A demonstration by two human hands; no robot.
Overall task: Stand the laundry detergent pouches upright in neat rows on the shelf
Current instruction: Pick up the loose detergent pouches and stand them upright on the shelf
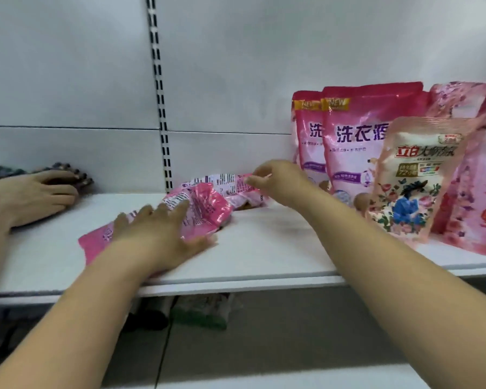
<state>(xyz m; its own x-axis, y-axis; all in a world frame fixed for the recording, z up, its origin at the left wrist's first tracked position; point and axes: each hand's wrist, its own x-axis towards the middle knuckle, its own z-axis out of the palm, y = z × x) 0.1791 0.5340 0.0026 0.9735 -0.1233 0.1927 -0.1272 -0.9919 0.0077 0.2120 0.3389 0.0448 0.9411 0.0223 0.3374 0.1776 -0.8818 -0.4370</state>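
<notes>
Two pink detergent pouches lie flat on the white shelf. The nearer pouch is crumpled, and my left hand rests on it with fingers spread and straight. Behind it lies the farther pouch, back label up; my right hand pinches its right-hand edge. Upright at the right stand two pink pouches with purple lettering, one behind the other. In front of them is a smaller floral pouch, with larger pink floral pouches beside it.
Another person's hand rests on a dark object at the shelf's left end. A slotted upright runs down the white back panel. Green and white packaging sits on the level below the shelf.
</notes>
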